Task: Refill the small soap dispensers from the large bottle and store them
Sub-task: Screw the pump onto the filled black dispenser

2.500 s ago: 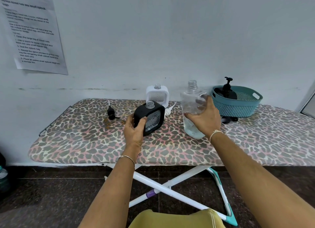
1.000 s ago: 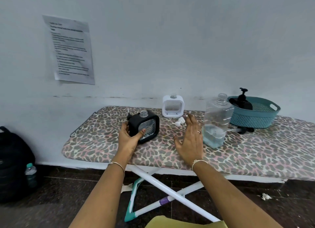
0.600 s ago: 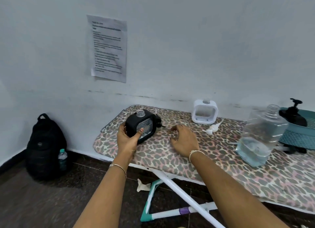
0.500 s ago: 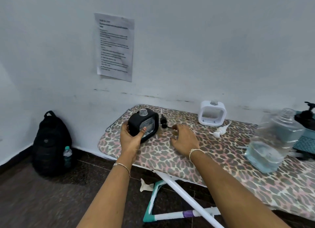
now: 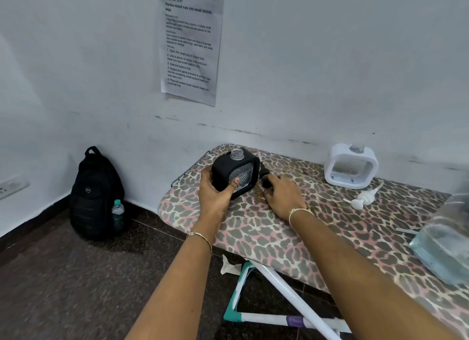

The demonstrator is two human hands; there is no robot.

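**Left hand on the black dispenser, right hand at its pump**

In the centre of the frame the black soap dispenser (image 5: 232, 173) stood on the near left end of the ironing board (image 5: 266, 238). It was upright, perhaps a little tilted. Its open, threaded clear neck pointed up, and its ribbed transparent window faced the lower right. The body was squarish with rounded corners and looked matte.

The left hand (image 5: 214, 196) held it from the left side, with the fingers wrapped behind and the thumb pressed on the front window.

Just to the right lay the black pump (image 5: 263, 173). Its long axis ran up the frame, and its thin tube pointed toward the wall. The right hand (image 5: 283, 196) rested on the board, and its curled fingers and thumb pinched the lower end of this pump.

Further right, near the wall, the white soap dispenser (image 5: 351, 168) stood upright. It had the same rounded square shape and an uncapped neck on top. In front of it the white pump (image 5: 363, 198) lay on its side, on a diagonal from lower left to upper right.

At the right edge stood the large bottle (image 5: 444, 245), of clear plastic, blurred, with pale liquid in its lower part.

The board cover was a soft leopard-print fabric in pink and grey.

On the dark floor at the left, a black backpack (image 5: 96, 195) leaned on the wall with a water bottle (image 5: 118, 214) in its side pocket. A printed sheet (image 5: 190, 45) hung on the wall above.
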